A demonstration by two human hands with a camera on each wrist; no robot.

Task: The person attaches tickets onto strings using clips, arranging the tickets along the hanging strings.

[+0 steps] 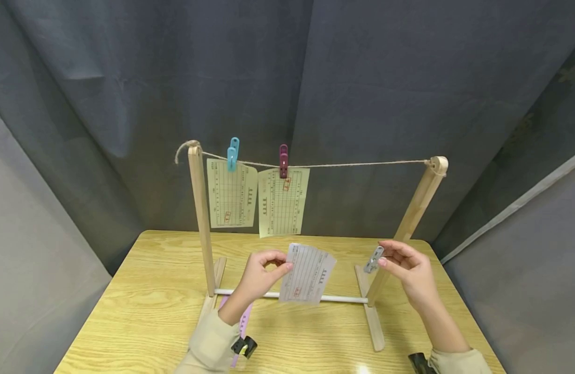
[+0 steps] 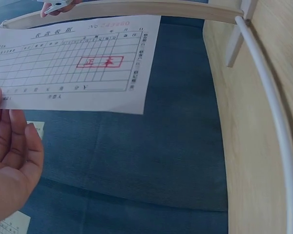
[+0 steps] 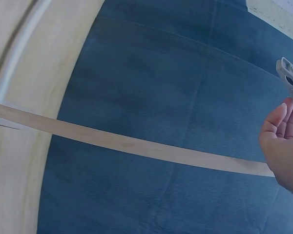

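My left hand (image 1: 264, 272) pinches a white receipt slip (image 1: 308, 274) by its upper left corner, thumb against fingers. Printed lines and a red stamped box show on the slip (image 2: 73, 63) in the left wrist view. On the right, my right hand (image 1: 409, 267) holds a grey clothespin (image 1: 374, 259) between thumb and fingertips, in front of the right post. Two yellowish slips hang from a string (image 1: 362, 164): the left slip (image 1: 232, 197) under a blue clothespin (image 1: 233, 154), the other slip (image 1: 283, 208) under a dark purple clothespin (image 1: 283, 161).
The string runs between a left wooden post (image 1: 201, 218) and a right wooden post (image 1: 411, 213), joined low down by a white rod (image 1: 339, 298). A purple slip (image 1: 244, 322) lies on the wooden table (image 1: 142, 301), partly under my left forearm. Grey curtains (image 1: 362, 78) stand behind.
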